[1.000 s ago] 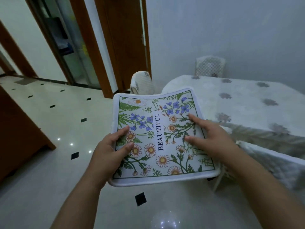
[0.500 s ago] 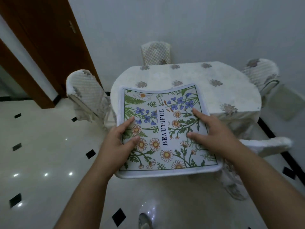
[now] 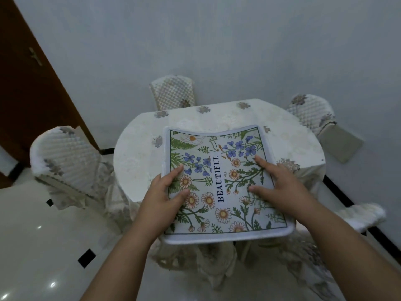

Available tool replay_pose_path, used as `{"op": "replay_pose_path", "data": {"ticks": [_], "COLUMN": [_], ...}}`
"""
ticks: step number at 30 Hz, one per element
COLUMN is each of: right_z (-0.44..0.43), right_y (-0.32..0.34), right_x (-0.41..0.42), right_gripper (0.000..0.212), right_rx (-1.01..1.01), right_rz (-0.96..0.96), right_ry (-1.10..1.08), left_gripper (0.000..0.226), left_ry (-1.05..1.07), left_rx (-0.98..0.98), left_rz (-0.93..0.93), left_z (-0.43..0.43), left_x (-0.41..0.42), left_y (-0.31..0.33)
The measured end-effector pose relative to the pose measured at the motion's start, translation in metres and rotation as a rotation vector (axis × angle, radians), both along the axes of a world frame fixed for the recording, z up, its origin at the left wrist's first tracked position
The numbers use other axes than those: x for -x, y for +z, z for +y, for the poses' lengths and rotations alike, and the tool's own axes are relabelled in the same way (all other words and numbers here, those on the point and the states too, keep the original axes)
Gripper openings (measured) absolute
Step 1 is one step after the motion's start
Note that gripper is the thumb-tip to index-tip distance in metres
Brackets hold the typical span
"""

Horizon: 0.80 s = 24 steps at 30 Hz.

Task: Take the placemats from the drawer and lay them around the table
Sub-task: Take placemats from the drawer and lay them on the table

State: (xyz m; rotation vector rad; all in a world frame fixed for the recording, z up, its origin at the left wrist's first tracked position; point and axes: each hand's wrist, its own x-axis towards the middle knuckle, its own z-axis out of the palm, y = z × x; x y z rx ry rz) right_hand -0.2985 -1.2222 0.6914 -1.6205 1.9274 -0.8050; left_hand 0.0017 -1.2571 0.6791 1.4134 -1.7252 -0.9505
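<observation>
I hold a stack of floral placemats (image 3: 219,166) flat in front of me; the top one has a white border, daisies, blue flowers and the word BEAUTIFUL. My left hand (image 3: 161,198) grips the stack's left edge, thumb on top. My right hand (image 3: 284,187) grips its right edge, fingers spread on the top mat. The stack hangs in the air over the near edge of the table (image 3: 138,153), which wears a white cloth with grey flower motifs. How many mats lie under the top one is hidden.
Covered chairs ring the table: one at the left (image 3: 65,157), one at the far side (image 3: 172,93), one at the back right (image 3: 312,111), and one at the near right (image 3: 360,216). A brown door (image 3: 28,88) stands at left. The floor is glossy white tile.
My view has swung from the doorway round to the table and closer to it. The placemats stay in both hands, now over the table's near edge.
</observation>
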Motion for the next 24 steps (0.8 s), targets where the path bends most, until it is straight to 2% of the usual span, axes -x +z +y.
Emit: {"op": "replay_pose_path", "data": {"ticks": [10, 18, 24], "right_z": [-0.14, -0.331, -0.479], "right_y": [-0.014, -0.056, -0.113], "right_x": [0.043, 0.123, 0.172], "right_gripper": [0.084, 0.085, 0.086], "right_rx": [-0.014, -0.012, -0.043], "right_rz": [0.101, 0.105, 0.119], "right_ry": [0.043, 0.101, 0.122], "left_gripper": [0.062, 0.063, 0.064], "left_ry": [0.008, 0.073, 0.104], "left_rx": [-0.026, -0.052, -0.095], "left_rz": [0.002, -0.035, -0.011], "left_z": [-0.134, -0.299, -0.434], "left_x": [0.044, 0.121, 0.17], "left_y": [-0.023, -0.049, -0.107]}}
